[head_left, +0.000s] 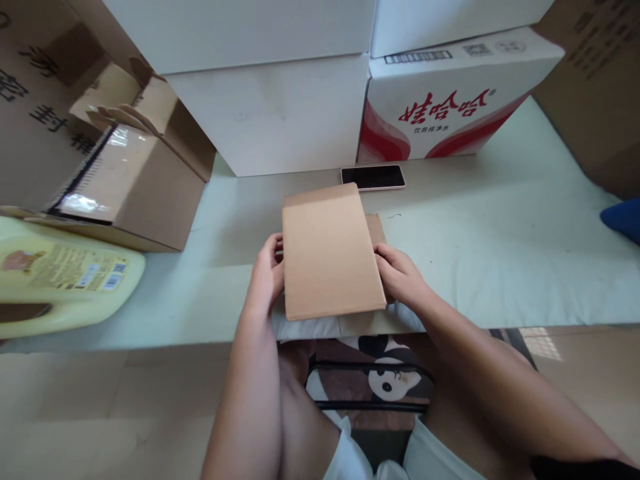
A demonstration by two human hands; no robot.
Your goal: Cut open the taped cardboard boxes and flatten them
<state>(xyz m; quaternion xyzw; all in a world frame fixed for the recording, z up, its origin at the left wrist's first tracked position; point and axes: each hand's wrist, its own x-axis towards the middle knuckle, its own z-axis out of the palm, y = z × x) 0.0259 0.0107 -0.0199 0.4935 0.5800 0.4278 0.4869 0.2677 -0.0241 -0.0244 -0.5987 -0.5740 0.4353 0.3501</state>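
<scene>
A flat brown cardboard piece [327, 253], like a folded small box, lies at the near edge of the pale table [500, 253]. My left hand [267, 273] grips its left edge with curled fingers. On the other side my right hand [400, 273] holds its right edge, fingers closed around it. Another brown flap shows behind the piece on the right. Something white lies under its near end.
A dark phone [373, 177] lies just behind the cardboard. White boxes [280, 113] and a red-printed carton [450, 100] stand at the back. An open brown box [135, 180] and a yellow jug [60, 277] are left. A blue thing [624, 219] is far right.
</scene>
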